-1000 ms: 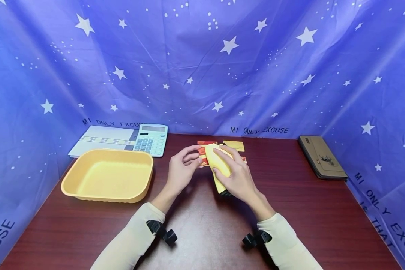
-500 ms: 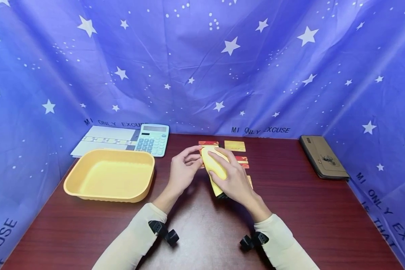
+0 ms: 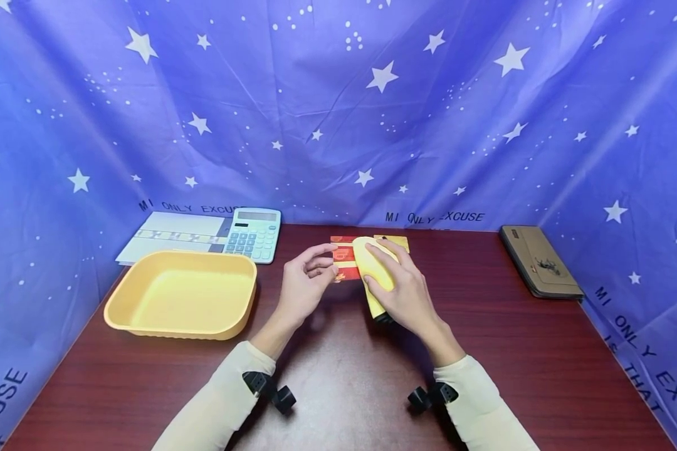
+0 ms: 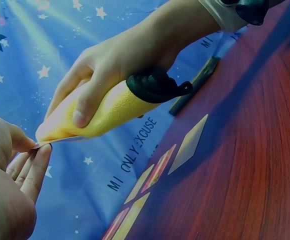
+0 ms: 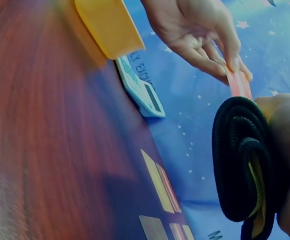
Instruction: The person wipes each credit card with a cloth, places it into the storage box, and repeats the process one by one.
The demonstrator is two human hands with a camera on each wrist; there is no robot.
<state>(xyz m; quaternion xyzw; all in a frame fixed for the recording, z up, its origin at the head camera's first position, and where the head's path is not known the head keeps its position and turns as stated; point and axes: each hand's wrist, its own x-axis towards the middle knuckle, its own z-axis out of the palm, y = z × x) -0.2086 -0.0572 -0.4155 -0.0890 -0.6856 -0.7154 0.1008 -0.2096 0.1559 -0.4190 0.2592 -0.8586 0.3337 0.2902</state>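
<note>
Thumb and fingers of my left hand [image 3: 303, 279] pinch one end of a red and pale-striped card [image 5: 239, 84], raised off the table. My right hand [image 3: 406, 288] grips a folded yellow cloth [image 3: 375, 275] with a black underside, which shows as a thick rolled edge [image 5: 237, 160] in the right wrist view. The cloth's front end overlaps the card's right part in the head view. Seen from the left wrist, the card is a thin edge-on strip [image 4: 62, 140] running under the cloth. Behind the hands, several red and gold cards [image 4: 157, 169] lie on the table.
A yellow plastic basin [image 3: 242, 313] stands at left. Behind it are a light-blue calculator [image 3: 254, 237] and a white box or folder [image 3: 169, 225] with a patterned band. A brown zip wallet [image 3: 541, 263] lies at the far right. A starry blue curtain [image 3: 316, 94] closes the back and sides.
My right hand with the cloth shifted left toward the pinching fingers, then back right, baring more of the red card. My left hand has stayed nearly in place.
</note>
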